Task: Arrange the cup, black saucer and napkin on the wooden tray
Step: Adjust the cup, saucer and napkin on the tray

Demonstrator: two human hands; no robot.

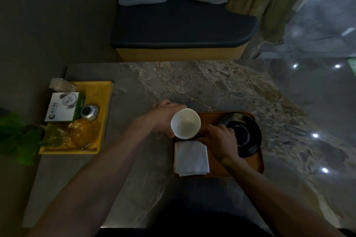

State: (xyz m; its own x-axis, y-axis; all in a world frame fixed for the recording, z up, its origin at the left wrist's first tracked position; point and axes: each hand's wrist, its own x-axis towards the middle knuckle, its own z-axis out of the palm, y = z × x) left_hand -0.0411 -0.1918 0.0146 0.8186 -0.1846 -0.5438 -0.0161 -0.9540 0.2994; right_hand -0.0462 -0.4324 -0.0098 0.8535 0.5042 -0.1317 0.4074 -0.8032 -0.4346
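A white cup [185, 123] is held upright above the left end of the wooden tray [210, 118], its empty inside facing up. My left hand [163, 117] grips its left side. My right hand [219, 141] lies over the tray, fingers curled at the left rim of the black saucer [248, 136], which sits on the tray's right half. A folded white napkin [191, 158] lies at the tray's near left, overhanging its left edge. What the right fingers hold beneath the cup is hidden.
A yellow tray [105, 102] at the table's left edge carries a white box [61, 108], a small silver jar [90, 112] and glass dishes [82, 133]. A green plant [19, 136] stands left of it. A cushioned bench [183, 29] lies beyond the marble table [212, 86].
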